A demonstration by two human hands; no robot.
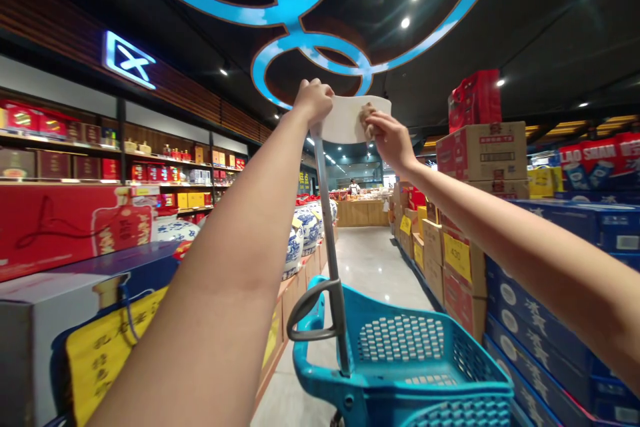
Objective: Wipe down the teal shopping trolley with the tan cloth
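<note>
Both arms reach up and forward to a white curved panel on top of a grey pole, which rises from a teal shopping cart. My left hand is closed around the panel's upper left end. Against the panel's right part, my right hand presses a crumpled beige cloth with bent fingers. A grey looped handle sticks out from the lower pole.
Shelves of boxed goods line the left, with blue-and-white jars nearer the aisle. Stacked cartons and blue boxes stand at right. A tiled aisle runs to a wooden counter with a person behind it.
</note>
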